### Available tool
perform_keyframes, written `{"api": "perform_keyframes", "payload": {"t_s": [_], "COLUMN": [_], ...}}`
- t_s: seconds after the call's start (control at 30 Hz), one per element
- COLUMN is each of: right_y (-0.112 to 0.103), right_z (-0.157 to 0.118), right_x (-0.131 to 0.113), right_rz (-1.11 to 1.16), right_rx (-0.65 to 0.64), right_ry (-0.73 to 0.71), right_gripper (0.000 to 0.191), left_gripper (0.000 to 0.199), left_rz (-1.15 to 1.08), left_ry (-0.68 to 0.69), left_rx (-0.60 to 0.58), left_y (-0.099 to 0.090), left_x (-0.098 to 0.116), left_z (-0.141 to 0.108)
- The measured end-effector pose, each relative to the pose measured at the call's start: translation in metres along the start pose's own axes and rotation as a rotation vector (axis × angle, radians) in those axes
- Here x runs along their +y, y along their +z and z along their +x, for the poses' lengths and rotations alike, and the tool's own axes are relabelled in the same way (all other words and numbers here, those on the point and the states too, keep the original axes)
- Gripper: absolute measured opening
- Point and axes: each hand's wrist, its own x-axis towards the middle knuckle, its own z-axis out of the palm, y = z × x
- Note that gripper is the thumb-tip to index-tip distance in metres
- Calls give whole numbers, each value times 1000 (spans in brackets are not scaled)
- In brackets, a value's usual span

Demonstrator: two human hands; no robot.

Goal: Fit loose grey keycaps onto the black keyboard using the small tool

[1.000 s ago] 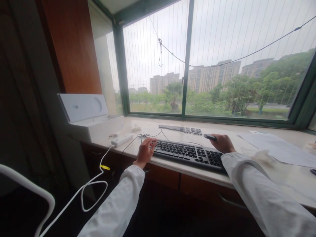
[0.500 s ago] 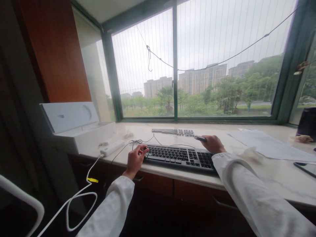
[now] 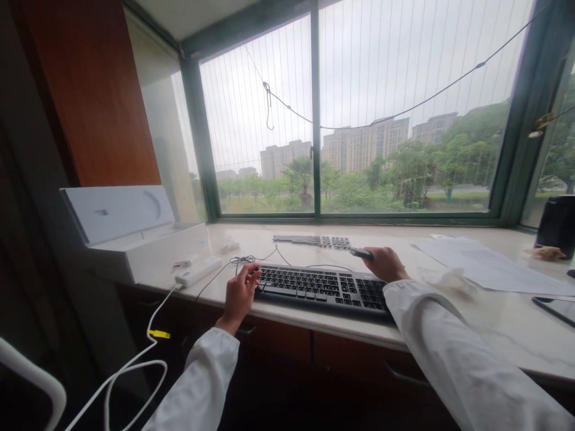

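Note:
A black keyboard (image 3: 309, 288) lies along the front of the white counter; many of its positions look like bare key sockets. At its left end my left hand (image 3: 241, 292) has thumb and fingers curled together around the corner. Beyond the right end of the keyboard, my right hand (image 3: 384, 263) is closed around a dark, short tool (image 3: 362, 254) whose kind I cannot make out. The tool's front end points left, close to grey keycaps (image 3: 314, 241) laid out in rows near the window. The right palm and most of that grip are hidden.
A white open box (image 3: 148, 245) stands at the left, beside a white power strip (image 3: 199, 272) with its cord hanging down. A thin black cable (image 3: 242, 260) lies coiled behind my left hand. Paper sheets (image 3: 489, 263) and a phone (image 3: 557, 308) lie at the right.
The whole view has shifted slightly, so things appear a little further left. Both hands keep their places at the keyboard and on the tool.

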Motion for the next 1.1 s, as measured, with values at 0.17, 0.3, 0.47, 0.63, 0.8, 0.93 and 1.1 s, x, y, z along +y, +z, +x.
{"api": "perform_keyframes", "payload": {"t_s": [0.17, 0.3, 0.47, 0.63, 0.8, 0.93, 1.1], "right_y": [-4, -3, 2, 3, 1, 0, 1], "right_z": [4, 4, 2, 1, 0, 0, -1], "right_x": [-2, -3, -2, -4, -6, -7, -9], "right_rz": [24, 50, 52, 27, 44, 63, 87], "right_rx": [25, 37, -5, -31, -49, -70, -89], "right_ry": [-58, -96, -122, -101, -84, -63, -25], "right_gripper": [34, 30, 25, 24, 25, 25, 29], "left_gripper": [23, 23, 23, 23, 23, 24, 26], "left_rz": [2, 9, 40, 55, 44, 32, 84], "left_ry": [72, 71, 32, 41, 45, 88, 147], "left_rx": [46, 81, 93, 65, 59, 79, 75], "left_y": [-1, -1, -2, -3, -6, -7, 18], "left_x": [0, 0, 1, 2, 5, 20, 35], "left_z": [-1, -1, -3, -7, -7, 19, 99]}}
